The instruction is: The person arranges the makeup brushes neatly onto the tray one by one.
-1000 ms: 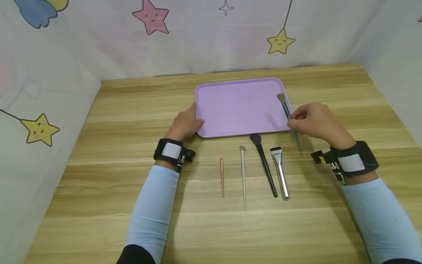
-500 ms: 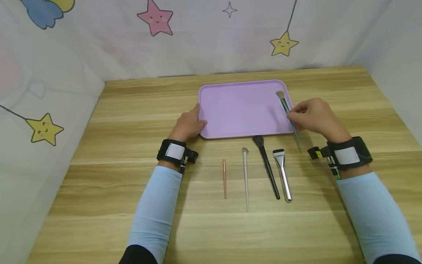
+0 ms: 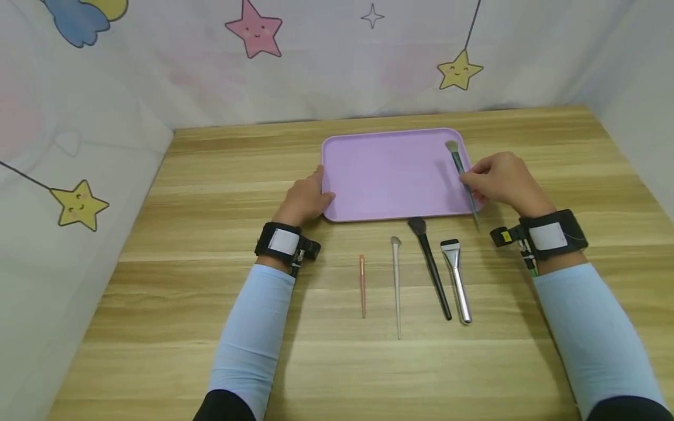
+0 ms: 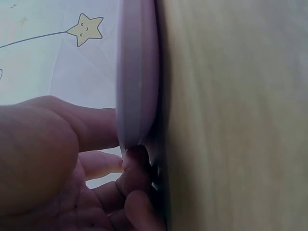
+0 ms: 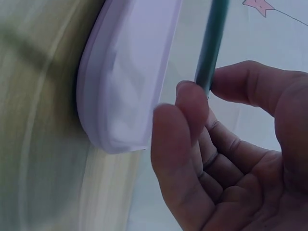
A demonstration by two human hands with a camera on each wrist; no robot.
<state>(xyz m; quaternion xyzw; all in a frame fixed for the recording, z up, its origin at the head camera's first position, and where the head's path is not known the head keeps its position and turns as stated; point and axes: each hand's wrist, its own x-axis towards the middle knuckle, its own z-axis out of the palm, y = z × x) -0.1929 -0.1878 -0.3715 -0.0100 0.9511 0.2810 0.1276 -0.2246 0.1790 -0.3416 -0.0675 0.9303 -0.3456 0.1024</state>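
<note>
From the head view, a person's left hand (image 3: pixel 305 199) grips a lilac tray (image 3: pixel 384 175) at its eight o'clock, apparently to steady it, while the right hand (image 3: pixel 502 180) pinches a green brush (image 3: pixel 457 162) over the three o'clock edge, bristles toward eleven. At six o'clock lie a pink brush (image 3: pixel 362 289), white brush (image 3: pixel 396 280), black brush (image 3: pixel 434 269) and silver brush (image 3: pixel 460 289), handles toward the person, seemingly for easy reach. In the left wrist view, thumb and curled fingers clasp the tray's corner. In the right wrist view, thumb and fingertips hold the green handle, likely for fine control, the tray at eleven o'clock
</note>
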